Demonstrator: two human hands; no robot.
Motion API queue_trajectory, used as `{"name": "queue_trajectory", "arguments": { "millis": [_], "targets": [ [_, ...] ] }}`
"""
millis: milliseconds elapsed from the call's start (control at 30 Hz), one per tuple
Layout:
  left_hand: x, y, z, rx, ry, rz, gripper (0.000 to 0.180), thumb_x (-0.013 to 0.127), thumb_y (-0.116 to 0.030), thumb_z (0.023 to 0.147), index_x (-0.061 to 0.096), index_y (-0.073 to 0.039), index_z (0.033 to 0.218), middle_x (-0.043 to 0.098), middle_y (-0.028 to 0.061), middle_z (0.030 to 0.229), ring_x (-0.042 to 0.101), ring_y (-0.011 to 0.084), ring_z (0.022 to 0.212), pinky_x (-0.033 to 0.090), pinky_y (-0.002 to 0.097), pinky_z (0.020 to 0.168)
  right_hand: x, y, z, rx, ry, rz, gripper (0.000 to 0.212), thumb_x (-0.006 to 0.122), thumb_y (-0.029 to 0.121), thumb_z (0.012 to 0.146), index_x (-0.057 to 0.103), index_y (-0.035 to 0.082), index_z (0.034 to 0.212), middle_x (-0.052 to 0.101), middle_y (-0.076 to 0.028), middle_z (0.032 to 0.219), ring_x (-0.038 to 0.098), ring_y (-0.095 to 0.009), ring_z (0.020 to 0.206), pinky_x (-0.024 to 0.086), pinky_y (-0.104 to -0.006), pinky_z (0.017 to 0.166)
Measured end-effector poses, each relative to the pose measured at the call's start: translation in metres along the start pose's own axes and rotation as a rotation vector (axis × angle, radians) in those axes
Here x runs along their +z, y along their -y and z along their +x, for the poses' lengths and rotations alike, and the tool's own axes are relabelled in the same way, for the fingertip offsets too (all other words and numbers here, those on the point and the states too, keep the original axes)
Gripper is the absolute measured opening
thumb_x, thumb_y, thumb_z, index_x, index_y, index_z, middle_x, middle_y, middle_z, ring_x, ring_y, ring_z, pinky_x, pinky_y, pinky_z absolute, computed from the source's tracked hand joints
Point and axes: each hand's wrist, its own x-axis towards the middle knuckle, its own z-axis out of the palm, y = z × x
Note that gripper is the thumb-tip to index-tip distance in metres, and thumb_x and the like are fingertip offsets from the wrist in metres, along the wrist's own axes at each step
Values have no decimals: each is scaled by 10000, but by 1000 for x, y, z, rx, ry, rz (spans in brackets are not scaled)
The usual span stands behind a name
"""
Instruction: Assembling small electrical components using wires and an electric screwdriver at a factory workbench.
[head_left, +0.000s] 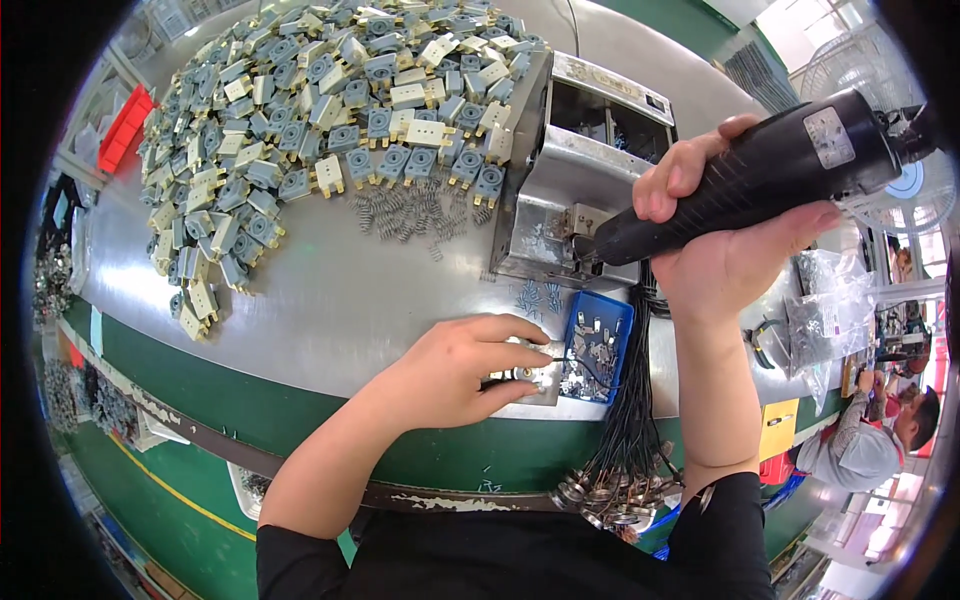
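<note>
My right hand is wrapped round a black electric screwdriver, lying aslant with its nose down to the left. The screwdriver's tip is at the pick-up end of a metal screw feeder. Low in the middle, my left hand has thumb and fingers closed about a small part on a metal block; the fingers mostly hide that part. From there a thin black cable runs right, across a blue tray of small metal pieces.
Grey and cream plug-like housings with brass pins are heaped at the back left. Springs lie before them, loose screws beside the feeder. A bundle of black cables hangs over the table edge. Pliers and a co-worker are right.
</note>
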Motion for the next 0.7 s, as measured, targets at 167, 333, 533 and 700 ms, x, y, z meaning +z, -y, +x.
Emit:
{"name": "queue_trajectory", "arguments": {
  "millis": [167, 333, 533, 700],
  "targets": [
    [2, 2, -1, 5, -13, -7, 313, 821, -61, 797, 770, -60, 1106, 726, 129, 1224, 730, 329, 1040, 598, 411, 879, 6, 1, -6, -34, 43, -108, 1144, 417, 1006, 745, 448, 20, 1325, 529, -70, 744, 523, -202, 581, 453, -364, 568],
    [-1, 3, -3, -16, -43, -17, 318, 809, -65, 807, 769, -70, 1123, 722, 132, 1220, 726, 331, 1034, 595, 413, 882, 17, 22, -32, 211, 182, 66, 1250, 457, 988, 756, 381, -38, 1465, 517, -63, 717, 510, -182, 539, 461, -359, 540],
    [1, 5, -3, 5, -20, -15, 301, 803, -64, 806, 762, -55, 1104, 718, 111, 1199, 717, 325, 1033, 590, 421, 872, 16, 32, -72, 242, 223, 40, 1233, 498, 975, 747, 381, 6, 1500, 525, -46, 709, 509, -177, 515, 459, -341, 499],
    [3, 7, -6, 5, -37, -5, 267, 793, -118, 830, 771, -69, 1092, 720, 99, 1189, 719, 311, 1007, 586, 413, 857, 19, 25, -89, 180, 136, 55, 1224, 500, 975, 738, 388, 20, 1495, 531, -39, 731, 514, -174, 532, 454, -341, 493]
  ]
}}
